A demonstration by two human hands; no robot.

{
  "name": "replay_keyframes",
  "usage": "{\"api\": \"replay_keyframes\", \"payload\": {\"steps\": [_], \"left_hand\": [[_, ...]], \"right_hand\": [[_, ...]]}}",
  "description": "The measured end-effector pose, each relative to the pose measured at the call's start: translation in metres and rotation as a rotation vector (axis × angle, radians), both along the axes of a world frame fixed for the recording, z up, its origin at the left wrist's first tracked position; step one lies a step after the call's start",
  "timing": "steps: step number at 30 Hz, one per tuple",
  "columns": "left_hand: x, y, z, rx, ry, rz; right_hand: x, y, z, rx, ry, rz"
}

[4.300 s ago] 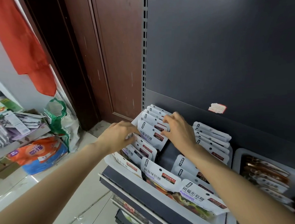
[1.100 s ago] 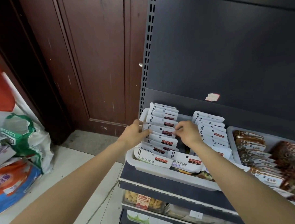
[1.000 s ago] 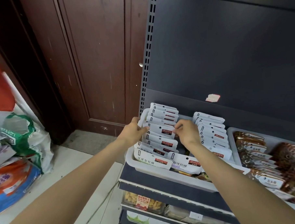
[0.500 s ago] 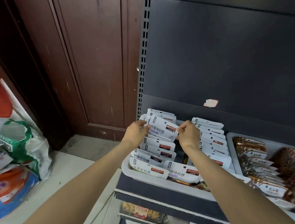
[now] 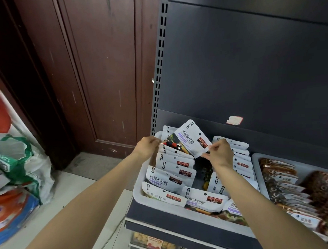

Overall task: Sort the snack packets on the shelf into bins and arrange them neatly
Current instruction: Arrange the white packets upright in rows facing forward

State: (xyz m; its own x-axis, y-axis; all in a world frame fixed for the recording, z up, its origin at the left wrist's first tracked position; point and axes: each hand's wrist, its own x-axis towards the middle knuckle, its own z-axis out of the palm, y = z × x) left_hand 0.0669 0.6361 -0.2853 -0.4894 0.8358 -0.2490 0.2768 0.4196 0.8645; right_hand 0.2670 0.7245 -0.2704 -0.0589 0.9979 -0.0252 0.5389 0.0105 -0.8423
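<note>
Both hands held one packet [image 5: 193, 141] tilted above the white bin [image 5: 139, 196]: the left hand [image 5: 147, 147] gripped its left edge, the right hand [image 5: 220, 153] pinched its lower corner.

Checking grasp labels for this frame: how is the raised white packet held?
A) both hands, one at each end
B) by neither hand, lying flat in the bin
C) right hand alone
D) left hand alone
A: the left hand grips the raised packet at its dark lower end, the right hand pinches its white corner, above the white bin.
</note>
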Motion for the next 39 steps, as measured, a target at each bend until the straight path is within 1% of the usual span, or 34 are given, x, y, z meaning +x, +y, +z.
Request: {"api": "replay_keyframes", "payload": {"steps": [3, 6, 7, 11, 13, 15, 18, 19, 22, 24, 27, 29, 31, 32, 34, 35, 37, 39], "left_hand": [[-0.003, 0.001, -0.005, -0.014, 0.126, -0.063], [-0.003, 0.001, -0.006, 0.016, 0.27, -0.072], [-0.005, 0.0, -0.008, 0.033, 0.298, -0.068], [-0.008, 0.0, -0.009, 0.121, 0.417, -0.084], [-0.008, 0.001, -0.007, 0.148, 0.481, -0.071], [-0.01, 0.002, -0.004, 0.144, 0.441, -0.05], [-0.009, 0.004, 0.001, 0.095, 0.344, -0.074], [-0.006, 0.005, 0.005, 0.113, 0.332, -0.094], [0.01, 0.01, 0.024, 0.263, 0.293, -0.152], [0.016, 0.016, 0.031, 0.293, 0.277, -0.143], [0.012, 0.02, 0.028, 0.254, 0.25, -0.078], [0.008, 0.017, 0.02, 0.221, 0.215, -0.052], [0.005, 0.014, 0.014, 0.142, 0.227, -0.064], [0.004, 0.014, 0.013, 0.115, 0.254, -0.07], [0.005, 0.012, 0.017, 0.161, 0.359, -0.105], [0.007, 0.012, 0.02, 0.207, 0.451, -0.145], [0.01, 0.011, 0.026, 0.233, 0.662, -0.237], [0.01, 0.009, 0.027, 0.178, 0.783, -0.273]], "right_hand": [[0.0, 0.001, -0.002, -0.004, 0.012, -0.002], [-0.004, 0.003, 0.001, -0.021, 0.15, 0.04], [-0.005, 0.004, 0.003, -0.023, 0.167, 0.061], [-0.009, 0.008, 0.005, 0.063, 0.046, 0.112], [-0.011, 0.008, 0.003, 0.078, 0.058, 0.082], [-0.013, 0.011, 0.003, 0.064, 0.126, 0.048], [-0.012, 0.01, 0.005, 0.052, 0.173, 0.095], [-0.013, 0.009, 0.006, 0.072, 0.161, 0.126], [-0.017, 0.005, 0.01, 0.164, 0.107, 0.203], [-0.018, 0.003, 0.013, 0.2, 0.113, 0.213], [-0.016, 0.002, 0.013, 0.144, 0.146, 0.171], [-0.013, 0.002, 0.007, 0.085, 0.056, 0.162], [-0.011, 0.0, 0.002, 0.006, 0.005, 0.196], [-0.012, -0.001, 0.0, -0.026, 0.005, 0.229], [-0.014, -0.003, -0.002, -0.043, 0.002, 0.286], [-0.015, -0.004, -0.002, -0.041, -0.004, 0.298], [-0.017, -0.005, -0.001, -0.04, -0.004, 0.281], [-0.016, -0.006, -0.001, -0.074, 0.008, 0.28]]}}
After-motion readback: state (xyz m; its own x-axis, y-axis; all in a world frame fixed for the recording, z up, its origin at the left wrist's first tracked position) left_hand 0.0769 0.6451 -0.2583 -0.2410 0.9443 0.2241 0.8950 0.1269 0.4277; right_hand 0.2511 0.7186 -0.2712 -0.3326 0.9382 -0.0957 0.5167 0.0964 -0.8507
